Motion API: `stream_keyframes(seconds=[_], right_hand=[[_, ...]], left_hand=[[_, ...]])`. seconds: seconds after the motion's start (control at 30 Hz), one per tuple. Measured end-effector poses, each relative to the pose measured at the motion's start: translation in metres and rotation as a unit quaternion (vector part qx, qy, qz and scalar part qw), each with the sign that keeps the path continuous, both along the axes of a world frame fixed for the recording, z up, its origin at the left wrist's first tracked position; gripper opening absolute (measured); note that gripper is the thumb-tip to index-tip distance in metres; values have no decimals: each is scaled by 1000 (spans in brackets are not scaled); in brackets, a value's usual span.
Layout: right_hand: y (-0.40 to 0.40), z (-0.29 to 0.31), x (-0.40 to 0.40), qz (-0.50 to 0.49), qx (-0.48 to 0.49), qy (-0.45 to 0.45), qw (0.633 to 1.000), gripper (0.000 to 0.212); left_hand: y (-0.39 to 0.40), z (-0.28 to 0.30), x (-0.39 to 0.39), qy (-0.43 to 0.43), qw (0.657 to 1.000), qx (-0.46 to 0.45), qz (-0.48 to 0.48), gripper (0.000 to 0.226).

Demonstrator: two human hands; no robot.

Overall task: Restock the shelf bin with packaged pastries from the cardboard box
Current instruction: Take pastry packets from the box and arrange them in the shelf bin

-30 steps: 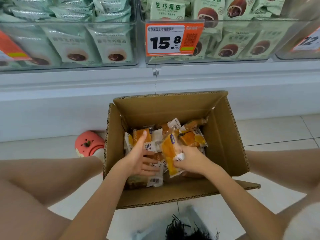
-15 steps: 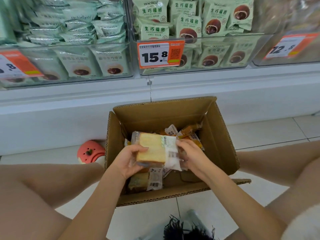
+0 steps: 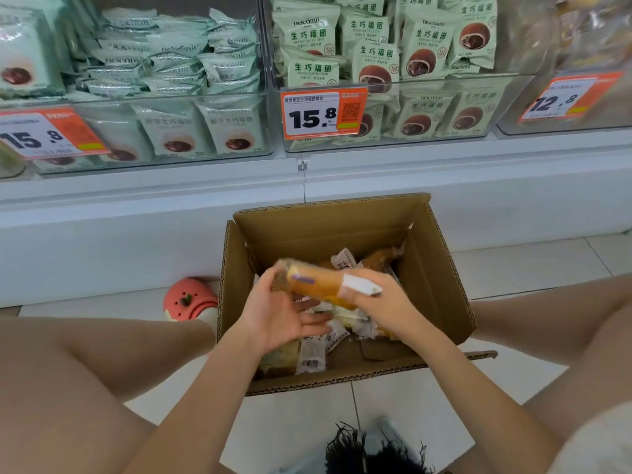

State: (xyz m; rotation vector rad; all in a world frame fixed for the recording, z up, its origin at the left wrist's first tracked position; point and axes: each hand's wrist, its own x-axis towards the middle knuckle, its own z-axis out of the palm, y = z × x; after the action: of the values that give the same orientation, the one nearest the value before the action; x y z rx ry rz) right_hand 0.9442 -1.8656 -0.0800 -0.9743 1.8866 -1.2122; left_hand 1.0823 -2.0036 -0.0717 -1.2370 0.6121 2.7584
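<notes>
An open cardboard box [image 3: 441,278] stands on the floor between my knees, with several packaged pastries [image 3: 309,357] inside. Above the box my right hand [image 3: 383,306] grips an orange-brown pastry pack [image 3: 318,283] by its white end, the pack lying crosswise. My left hand [image 3: 280,313] is palm up under the pack's left end, fingers spread and its thumb against the wrapper. Clear shelf bins [image 3: 393,135] above hold green pastry packs behind orange price tags.
The white shelf base [image 3: 136,234] runs right behind the box. A pink slipper [image 3: 188,299] sits left of the box on the tiled floor. My bare knees flank the box on both sides. A dark frayed thing [image 3: 372,449] lies at the bottom edge.
The pale pack that both hands held has gone from view. My right hand now holds an orange-brown pack and my left hand has opened beneath it. The view has tilted upward.
</notes>
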Motion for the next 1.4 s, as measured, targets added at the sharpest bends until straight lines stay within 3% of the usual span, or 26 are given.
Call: stream_keyframes(seconds=[0.03,0.1,0.17,0.3,0.43,0.57,0.77,0.87,0.93,1.03,1.17,1.3,1.4], right_hand=[[0,5,-1,-53,-9,-42,998,9],[1,11,-7,-103,-22,-111,988,26],[2,14,-11,-113,-18,-176,978,38],[5,17,-20,-149,8,-238,960,45],[0,16,-21,-153,77,-265,949,55],[-8,6,-6,-229,80,-320,916,59],[-4,-19,16,-337,48,-147,929,38],[-6,-18,16,-358,27,-88,929,39],[-8,-16,11,-370,28,-109,922,39],[-10,-10,10,-389,17,-218,895,35],[-13,12,5,-368,-36,-254,894,39],[-14,65,-14,-224,-77,-294,926,33],[-21,119,-30,-154,-64,-232,958,24]], left_hand=[[1,0,-2,-10,997,-68,-35,63],[5,5,-5,-25,968,-234,-83,52],[9,9,-7,-34,943,-321,-78,42],[3,18,-10,-52,939,-336,-50,47],[7,19,-13,-85,916,-387,-52,37],[15,10,-17,-100,902,-420,-6,35],[17,1,-19,-110,885,-452,29,34],[18,-4,-19,-112,876,-469,37,33],[18,-5,-21,-102,873,-475,41,33],[17,0,-25,-83,856,-508,51,34],[10,22,-30,-60,826,-556,68,36],[-9,66,-41,-53,794,-596,107,34],[-22,113,-54,-9,759,-633,149,32]])
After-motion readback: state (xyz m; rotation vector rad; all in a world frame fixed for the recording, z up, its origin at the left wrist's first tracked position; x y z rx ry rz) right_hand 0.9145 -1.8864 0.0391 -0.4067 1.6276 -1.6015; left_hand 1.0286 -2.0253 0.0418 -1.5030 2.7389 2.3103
